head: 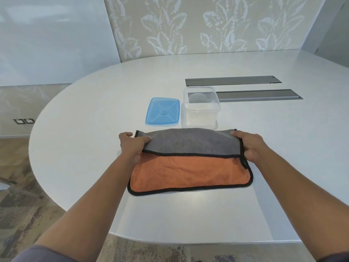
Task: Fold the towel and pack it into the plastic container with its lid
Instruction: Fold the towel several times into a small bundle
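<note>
Lid (162, 111) beside container (200, 108), behind towel (190, 163)

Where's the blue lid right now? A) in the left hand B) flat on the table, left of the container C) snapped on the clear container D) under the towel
B: the blue square plastic lid lies flat on the white table, just left of the open clear plastic container.

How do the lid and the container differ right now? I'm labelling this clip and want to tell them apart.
The lid is tinted blue; the container is clear and colourless. The lid lies flat and low on the white table; the container stands taller, open and empty. The lid sits to the left, the container to the right, close beside it. Both are squarish with rounded corners, plastic, and lie just beyond the towel.
</note>
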